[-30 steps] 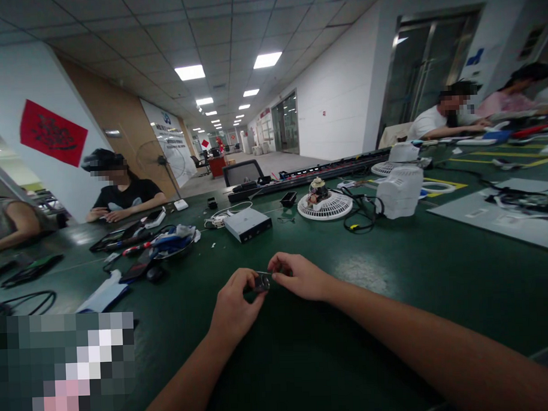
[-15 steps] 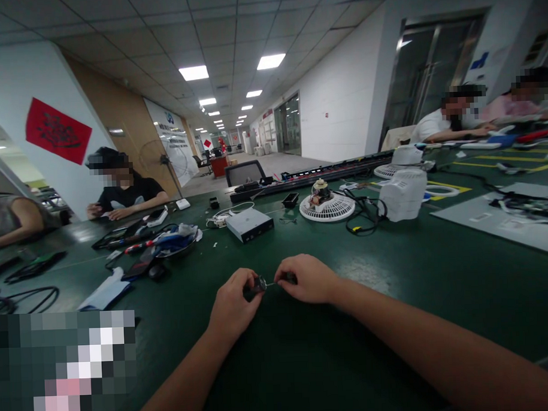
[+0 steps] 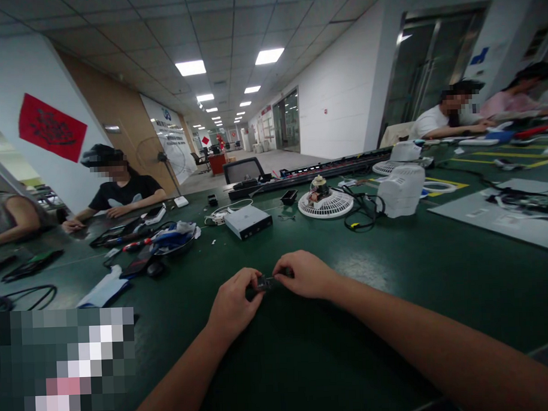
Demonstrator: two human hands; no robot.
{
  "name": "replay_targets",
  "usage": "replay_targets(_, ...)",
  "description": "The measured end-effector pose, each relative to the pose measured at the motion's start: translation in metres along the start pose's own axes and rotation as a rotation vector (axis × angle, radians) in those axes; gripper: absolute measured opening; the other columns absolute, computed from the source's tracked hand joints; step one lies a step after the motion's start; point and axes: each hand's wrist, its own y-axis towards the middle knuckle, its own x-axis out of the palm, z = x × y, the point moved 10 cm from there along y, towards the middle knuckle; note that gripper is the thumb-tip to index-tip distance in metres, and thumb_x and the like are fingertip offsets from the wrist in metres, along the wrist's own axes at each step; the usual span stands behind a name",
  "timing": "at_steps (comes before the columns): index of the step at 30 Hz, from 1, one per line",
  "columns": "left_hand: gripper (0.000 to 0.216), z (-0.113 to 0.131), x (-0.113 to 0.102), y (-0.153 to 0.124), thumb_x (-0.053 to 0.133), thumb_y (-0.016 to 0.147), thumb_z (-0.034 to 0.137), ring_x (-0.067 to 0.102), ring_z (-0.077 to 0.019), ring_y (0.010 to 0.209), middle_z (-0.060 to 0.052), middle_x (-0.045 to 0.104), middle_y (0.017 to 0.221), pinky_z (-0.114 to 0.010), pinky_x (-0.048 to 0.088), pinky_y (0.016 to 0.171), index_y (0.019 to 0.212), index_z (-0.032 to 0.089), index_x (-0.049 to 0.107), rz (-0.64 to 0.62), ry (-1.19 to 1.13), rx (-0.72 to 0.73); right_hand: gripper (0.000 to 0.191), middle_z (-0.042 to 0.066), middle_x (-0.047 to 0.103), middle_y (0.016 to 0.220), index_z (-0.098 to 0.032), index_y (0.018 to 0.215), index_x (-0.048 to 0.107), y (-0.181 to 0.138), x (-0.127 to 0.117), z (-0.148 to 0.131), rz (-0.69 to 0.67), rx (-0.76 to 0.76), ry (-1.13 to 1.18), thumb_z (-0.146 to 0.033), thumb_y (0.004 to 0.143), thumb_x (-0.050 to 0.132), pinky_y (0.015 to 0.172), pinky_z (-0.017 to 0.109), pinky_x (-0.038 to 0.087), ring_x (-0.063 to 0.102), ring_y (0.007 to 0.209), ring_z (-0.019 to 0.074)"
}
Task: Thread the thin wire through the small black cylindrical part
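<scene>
Between the thumb and fingers of my left hand (image 3: 236,300) is a small dark part with a shiny end (image 3: 264,282), too small to name surely. My right hand (image 3: 306,275) is closed in a pinch just to its right, at a thin light rod (image 3: 272,279) that reaches toward the part. Whether the rod belongs to the part or is a separate piece I cannot tell. Both hands are above the green tabletop (image 3: 341,323), close together. Beyond them lies a silver disc drive (image 3: 248,221) with a dark front.
Behind the drive are a white fan grille with a motor (image 3: 326,203), a white plastic housing (image 3: 402,192) and a black cable (image 3: 364,211). Tools and a blue bundle (image 3: 174,236) lie left, a grey board (image 3: 503,212) right. Other people (image 3: 120,187) sit around the table.
The small part in my left hand has turned, showing more of its side. My right hand has shifted slightly, still pinching. A person at the left has lowered a hand to the table.
</scene>
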Motion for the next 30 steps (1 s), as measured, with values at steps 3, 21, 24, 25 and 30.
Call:
replay_targets(3, 0.02, -0.001, -0.003, 0.0, 0.06, 0.075, 0.009, 0.062, -0.018, 0.087, -0.001, 0.065, 0.096, -0.032, 0.049, 0.075, 0.077, 0.022, 0.045, 0.021, 0.021, -0.018, 0.015, 0.003, 0.071, 0.08, -0.022, 0.086, 0.074, 0.0, 0.009, -0.002, -0.083, -0.018, 0.033, -0.023, 0.078, 0.061, 0.061, 0.026, 0.041, 0.062, 0.07, 0.0166)
replay_targets(21, 0.013, -0.028, -0.012, -0.001, 0.061, 0.076, 0.013, 0.06, -0.0177, 0.073, 0.0, 0.063, 0.084, -0.028, 0.044, 0.062, 0.077, 0.022, 0.052, 0.095, 0.142, -0.219, 0.014, 0.002, 0.069, 0.076, -0.023, 0.083, 0.07, -0.003, 0.027, 0.006, -0.159, 0.091, -0.045, -0.036, 0.077, 0.067, 0.053, 0.026, 0.036, 0.06, 0.065, 0.0169)
replay_targets(24, 0.013, -0.026, -0.009, -0.001, 0.062, 0.076, 0.013, 0.061, -0.017, 0.073, 0.0, 0.063, 0.084, -0.028, 0.046, 0.064, 0.077, 0.022, 0.052, 0.084, 0.107, -0.204, 0.012, 0.002, 0.068, 0.076, -0.021, 0.083, 0.066, 0.0, 0.015, 0.016, -0.069, 0.122, 0.027, -0.031, 0.076, 0.067, 0.055, 0.026, 0.038, 0.06, 0.066, 0.0162)
replay_targets(25, 0.014, -0.024, -0.008, -0.001, 0.062, 0.075, 0.013, 0.061, -0.0168, 0.073, 0.0, 0.063, 0.084, -0.028, 0.047, 0.065, 0.077, 0.022, 0.052, 0.082, 0.093, -0.193, 0.013, 0.002, 0.068, 0.078, -0.02, 0.086, 0.065, 0.001, 0.012, 0.018, -0.042, 0.116, 0.096, -0.029, 0.076, 0.067, 0.056, 0.025, 0.04, 0.06, 0.068, 0.0156)
replay_targets(30, 0.016, -0.009, -0.004, -0.001, 0.062, 0.076, 0.012, 0.062, -0.0175, 0.08, -0.001, 0.064, 0.089, -0.03, 0.05, 0.069, 0.079, 0.022, 0.051, 0.039, -0.01, -0.118, 0.015, -0.001, 0.067, 0.076, -0.018, 0.09, 0.066, 0.003, 0.016, 0.014, -0.043, 0.068, 0.397, -0.024, 0.076, 0.07, 0.059, 0.023, 0.042, 0.059, 0.066, 0.0122)
